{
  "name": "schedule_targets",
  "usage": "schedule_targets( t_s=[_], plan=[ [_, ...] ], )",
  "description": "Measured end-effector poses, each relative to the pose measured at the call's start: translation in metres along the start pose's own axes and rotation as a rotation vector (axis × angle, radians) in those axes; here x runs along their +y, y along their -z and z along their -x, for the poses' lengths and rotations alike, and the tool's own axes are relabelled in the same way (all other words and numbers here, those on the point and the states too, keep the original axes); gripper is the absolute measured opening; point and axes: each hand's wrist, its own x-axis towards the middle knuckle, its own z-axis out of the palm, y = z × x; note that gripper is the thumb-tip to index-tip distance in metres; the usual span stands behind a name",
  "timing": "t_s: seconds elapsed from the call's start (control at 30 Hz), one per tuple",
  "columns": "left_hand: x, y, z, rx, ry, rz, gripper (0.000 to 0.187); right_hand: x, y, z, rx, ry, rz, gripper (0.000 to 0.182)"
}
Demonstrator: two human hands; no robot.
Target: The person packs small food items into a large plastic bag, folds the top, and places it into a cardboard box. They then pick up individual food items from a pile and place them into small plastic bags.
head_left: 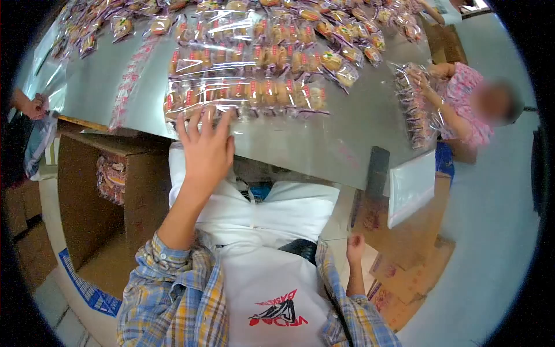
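Observation:
My left hand [205, 141] lies with its fingers spread at the table's near edge, its fingertips on the clear plastic along the nearest row of wrapped pastries [231, 92]. Two more such rows [248, 58] sit behind it under clear film. My right hand [356, 247] hangs low beside my body, its fingers curled in; whatever it may hold is too small to make out. Nearest to it is a stack of clear plastic bags [411, 188] at the table's right front edge, with a dark flat object [378, 168] beside it.
Loose wrapped pastries [341, 29] heap along the far side of the metal table [266, 141]. An open cardboard box [92, 225] stands at the left. Flattened cartons [404, 243] lie at the right. A co-worker [468, 104] handles a bagged row; another person's hand [36, 107] shows at the left.

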Motion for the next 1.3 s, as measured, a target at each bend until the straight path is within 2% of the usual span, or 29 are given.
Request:
schedule_targets(
  t_s=[0.07,0.13,0.23,0.3,0.33,0.37,0.4,0.43,0.5,0.6,0.67,0.8,0.9,0.97,1.0,1.1,1.2,1.3],
  plan=[
    [-0.002,0.016,0.004,-0.069,-0.039,-0.005,0.068,0.072,0.046,0.051,0.064,-0.202,0.297,0.015],
    [-0.009,0.023,0.016,-0.142,-0.043,0.097,0.064,0.234,0.082,0.098,0.01,-0.517,-0.126,0.013],
    [-0.024,0.033,0.043,-0.192,-0.082,0.105,0.053,0.157,0.055,0.106,-0.313,-0.895,0.555,0.017],
    [-0.036,0.038,0.057,-0.207,-0.139,0.111,0.046,0.131,0.026,0.102,-0.193,-0.775,-0.161,0.021],
    [-0.038,0.04,0.062,-0.165,-0.12,0.121,0.037,0.129,0.011,0.089,-0.306,-0.651,-0.119,0.019],
    [-0.04,0.042,0.066,-0.167,-0.13,0.126,0.036,0.124,-0.006,0.07,-0.416,-0.525,-0.077,0.018],
    [-0.043,0.044,0.07,-0.168,-0.136,0.129,0.035,0.085,-0.019,0.052,-0.402,-0.506,-0.121,0.013],
    [-0.046,0.046,0.072,-0.172,-0.133,0.132,0.034,0.019,-0.027,0.035,-0.393,-0.488,-0.157,0.009],
    [-0.049,0.049,0.074,-0.152,-0.147,0.199,0.033,-0.043,-0.041,-0.001,-0.416,-0.284,0.224,0.015],
    [-0.057,0.058,0.069,-0.137,-0.18,0.245,0.033,-0.092,-0.049,-0.042,-0.208,0.184,0.436,0.015],
    [-0.058,0.066,0.073,-0.135,-0.242,0.227,0.034,-0.155,-0.046,-0.06,-0.119,0.325,0.359,0.021],
    [-0.081,0.044,0.096,0.027,-0.245,0.072,0.034,-0.293,-0.051,-0.075,0.034,0.895,0.292,0.031],
    [-0.084,0.035,0.095,0.18,-0.199,0.185,0.032,-0.34,-0.078,-0.088,-0.009,1.207,0.342,0.035],
    [-0.084,0.044,0.094,0.207,-0.273,0.177,0.03,-0.353,-0.092,-0.096,-0.023,1.349,0.441,0.035],
    [-0.087,0.049,0.096,0.208,-0.308,0.201,0.03,-0.349,-0.096,-0.1,-0.079,1.312,0.41,0.027],
    [-0.092,0.062,0.099,0.131,-0.328,0.22,0.027,-0.339,-0.099,-0.111,-0.021,1.379,0.39,0.022],
    [-0.095,0.061,0.108,0.062,-0.389,0.162,0.023,-0.329,-0.092,-0.112,-0.014,1.357,0.347,0.02],
    [-0.097,0.07,0.113,0.004,-0.475,0.145,0.023,-0.326,-0.08,-0.109,-0.146,1.265,0.263,0.024]
  ],
)
